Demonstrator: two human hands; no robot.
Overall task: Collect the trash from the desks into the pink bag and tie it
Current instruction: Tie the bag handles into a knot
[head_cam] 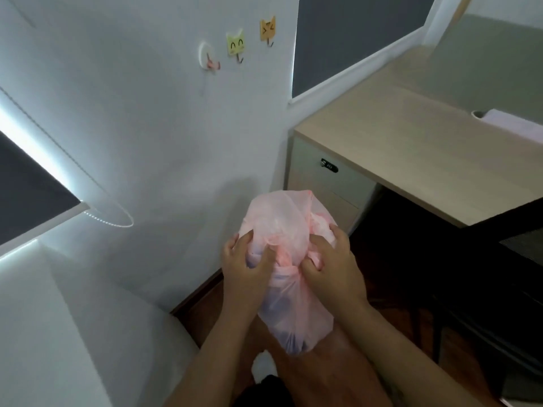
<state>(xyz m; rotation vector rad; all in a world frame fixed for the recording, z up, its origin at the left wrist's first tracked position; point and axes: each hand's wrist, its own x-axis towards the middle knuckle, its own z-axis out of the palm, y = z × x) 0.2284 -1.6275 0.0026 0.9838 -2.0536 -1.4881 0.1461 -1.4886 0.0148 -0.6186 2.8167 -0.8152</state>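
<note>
Left hand grip: the left hand (245, 264) has its fingers curled into the loose film of a thin, translucent pink plastic bag (293, 312), bunching it from the left side.
Right hand grip: the right hand (332, 265) has its fingers curled round a twisted strand of the same film, pinching it against the thumb.
What lies between the hands: the twisted neck (289, 271) of the bag, a gathered pink band crossing the gap between the two thumbs and touching both.
Nearer hand: both are at the neck, and neither is clearly closer.
Bag's long axis: it runs from the filled, darker bottom near the person's lap, up and away through the neck to the puffed top beyond the fingers.
Bag's place: held in the air in front of the person, resting on no surface that can be seen.
Likely step: tying. The knot looks begun, but whether it is pulled tight cannot be told.
What the pull needs: probably the two hands drawing apart, across the long axis.
Farther out: a light wooden desk (411, 148) stands to the right, well apart from the bag.
</note>
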